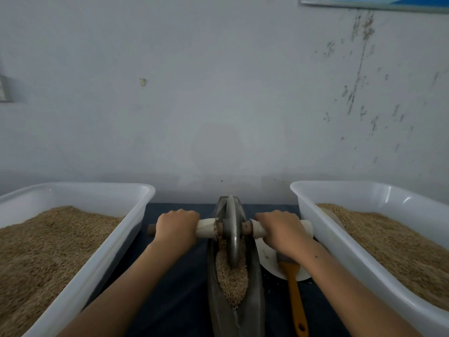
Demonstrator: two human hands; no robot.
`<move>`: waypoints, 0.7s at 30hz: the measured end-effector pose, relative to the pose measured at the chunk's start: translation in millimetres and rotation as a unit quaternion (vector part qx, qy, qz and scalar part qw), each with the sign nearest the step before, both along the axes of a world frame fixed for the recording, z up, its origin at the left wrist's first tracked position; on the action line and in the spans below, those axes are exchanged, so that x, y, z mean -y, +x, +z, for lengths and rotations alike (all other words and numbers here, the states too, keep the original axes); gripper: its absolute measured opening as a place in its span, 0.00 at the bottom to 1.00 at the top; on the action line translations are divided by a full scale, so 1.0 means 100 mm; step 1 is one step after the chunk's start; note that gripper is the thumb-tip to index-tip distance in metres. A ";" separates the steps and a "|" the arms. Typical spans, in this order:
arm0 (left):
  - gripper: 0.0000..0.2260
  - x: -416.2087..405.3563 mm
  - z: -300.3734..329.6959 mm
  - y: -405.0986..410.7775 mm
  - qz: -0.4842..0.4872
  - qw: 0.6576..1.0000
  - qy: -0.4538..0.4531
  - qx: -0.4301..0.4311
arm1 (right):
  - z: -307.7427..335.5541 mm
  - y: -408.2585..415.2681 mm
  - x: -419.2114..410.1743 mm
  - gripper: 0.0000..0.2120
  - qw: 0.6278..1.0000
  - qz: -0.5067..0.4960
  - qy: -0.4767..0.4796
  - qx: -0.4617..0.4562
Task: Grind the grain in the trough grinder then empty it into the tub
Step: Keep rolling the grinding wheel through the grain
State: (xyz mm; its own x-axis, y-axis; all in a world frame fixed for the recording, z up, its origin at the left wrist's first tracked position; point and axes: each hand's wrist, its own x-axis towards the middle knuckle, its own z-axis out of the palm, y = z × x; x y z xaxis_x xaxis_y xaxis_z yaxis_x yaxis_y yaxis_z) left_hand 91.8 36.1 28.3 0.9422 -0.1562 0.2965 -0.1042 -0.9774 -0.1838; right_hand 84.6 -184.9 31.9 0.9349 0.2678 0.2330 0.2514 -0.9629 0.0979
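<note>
The grinding step is judged to be in hand: the axle handles of the wheel (232, 229) are gripped by the left hand (177, 226) and the right hand (279, 231), over grain (232, 276) lying in the trough grinder (215, 288). A steady roll along the trough is called for next, with emptying into a tub (340, 239) not yet begun. The far trough end is hidden by the wheel, the white plate (269, 261) under the brush (295, 288) is partly covered, and which tub is meant cannot be told.

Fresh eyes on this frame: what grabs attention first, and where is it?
Dead centre, the left hand and right hand grip the white handles either side of a metal grinding wheel, which stands in the grain-filled trough. Two big white tubs heaped with grain flank it, the left tub and the right tub. A yellow-handled brush lies just right of the trough.
</note>
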 end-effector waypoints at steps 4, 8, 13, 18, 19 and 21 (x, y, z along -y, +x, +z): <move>0.19 -0.04 0.08 -0.04 0.006 0.992 0.025 -0.125 | 0.17 -0.07 0.02 0.10 0.988 0.001 -0.041 -0.146; 0.22 -0.08 0.11 -0.05 0.001 0.981 0.027 -0.193 | 0.23 -0.12 0.03 0.12 0.971 -0.014 -0.018 -0.238; 0.16 -0.05 0.04 0.01 0.009 0.994 -0.003 -0.104 | 0.17 -0.05 -0.03 0.12 0.991 -0.019 -0.043 -0.126; 0.08 -0.03 -0.07 0.03 0.007 0.998 -0.050 0.026 | 0.03 -0.03 -0.09 0.08 0.999 -0.011 -0.012 0.036; 0.08 -0.03 -0.07 0.02 0.007 0.998 -0.053 0.027 | 0.03 -0.03 -0.09 0.08 0.999 -0.008 -0.012 0.041; 0.10 -0.04 -0.06 0.02 0.008 0.999 -0.041 0.001 | 0.05 -0.03 -0.08 0.09 1.000 -0.005 -0.025 0.016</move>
